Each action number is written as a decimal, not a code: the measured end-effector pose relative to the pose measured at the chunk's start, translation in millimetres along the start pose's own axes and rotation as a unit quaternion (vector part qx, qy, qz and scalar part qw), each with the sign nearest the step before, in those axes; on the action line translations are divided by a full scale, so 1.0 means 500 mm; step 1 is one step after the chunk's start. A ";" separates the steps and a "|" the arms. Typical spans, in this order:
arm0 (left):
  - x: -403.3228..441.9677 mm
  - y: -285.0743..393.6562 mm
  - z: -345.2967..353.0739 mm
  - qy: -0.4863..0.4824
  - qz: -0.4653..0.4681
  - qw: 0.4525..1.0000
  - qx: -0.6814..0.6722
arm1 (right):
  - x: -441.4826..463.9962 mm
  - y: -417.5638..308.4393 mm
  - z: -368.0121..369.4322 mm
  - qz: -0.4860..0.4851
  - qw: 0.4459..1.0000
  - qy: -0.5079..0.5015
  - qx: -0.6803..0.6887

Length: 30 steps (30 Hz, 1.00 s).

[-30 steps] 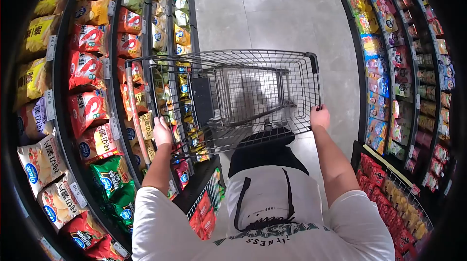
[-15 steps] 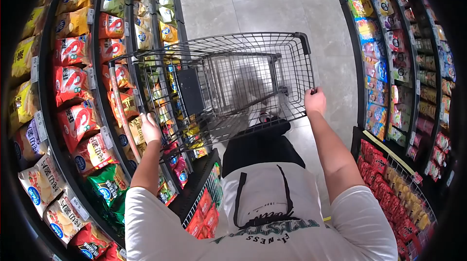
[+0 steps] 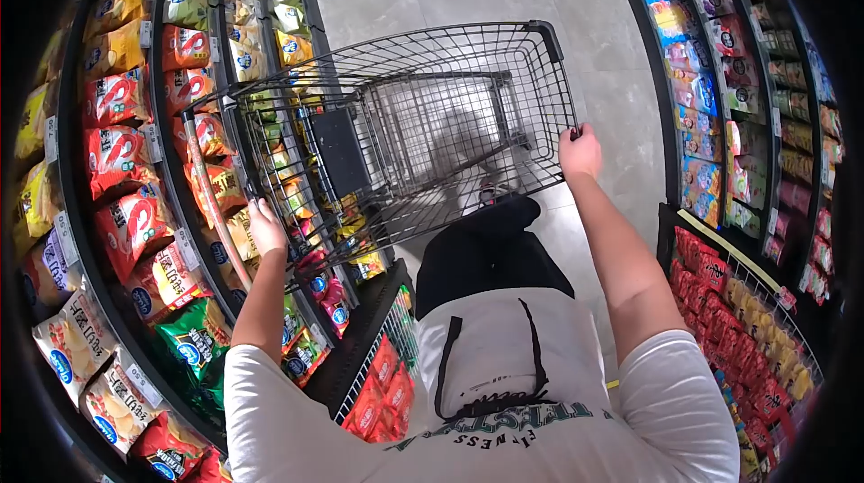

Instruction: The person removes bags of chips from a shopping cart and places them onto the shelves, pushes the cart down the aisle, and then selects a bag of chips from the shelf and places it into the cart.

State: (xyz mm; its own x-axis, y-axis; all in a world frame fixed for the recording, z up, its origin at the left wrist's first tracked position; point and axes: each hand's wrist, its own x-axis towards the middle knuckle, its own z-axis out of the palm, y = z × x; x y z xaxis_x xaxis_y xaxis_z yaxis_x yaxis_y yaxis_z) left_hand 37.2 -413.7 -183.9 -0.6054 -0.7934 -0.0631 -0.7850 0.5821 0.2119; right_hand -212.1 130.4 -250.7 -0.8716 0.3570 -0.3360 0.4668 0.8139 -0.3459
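A black wire shopping cart stands crosswise in front of me, its handle bar at the left by the snack shelf. My left hand is closed on the cart's frame near the handle end. My right hand wraps round the rim at the opposite end, near the basket's right side. A dark flat panel sits inside toward the handle end. Floor and shadow show through the mesh. My left fingertips are partly hidden.
Shelves of bagged chips run close along the left. More packaged snacks line the right side. Low wire bins with red packets and red bags flank me. Grey tiled floor stretches ahead.
The cart has shifted slightly up and to the left in view, its right end swinging a little farther ahead. Both hands have moved with it, still gripping.
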 end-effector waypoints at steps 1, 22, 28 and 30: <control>-0.007 -0.015 0.010 0.032 0.023 0.999 -0.009 | -0.002 0.009 0.004 -0.003 1.000 0.004 0.005; -0.169 -0.129 0.008 -0.004 0.034 0.998 0.055 | -0.112 0.190 0.046 0.011 1.000 -0.029 0.001; -0.172 -0.095 -0.011 -0.048 -0.030 0.998 0.042 | -0.117 0.159 -0.004 0.005 1.000 -0.010 -0.018; -0.175 -0.068 -0.024 -0.052 -0.029 0.998 -0.004 | -0.116 0.156 -0.012 0.006 1.000 0.008 -0.024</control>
State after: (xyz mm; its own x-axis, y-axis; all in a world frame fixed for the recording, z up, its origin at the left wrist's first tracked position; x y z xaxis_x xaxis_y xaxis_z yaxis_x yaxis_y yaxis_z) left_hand 118.3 -366.2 -174.0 -0.5692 -0.8031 -0.1763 -0.8186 0.5336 0.2125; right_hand -125.9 176.1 -252.8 -0.8687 0.3732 -0.3257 0.4691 0.8309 -0.2992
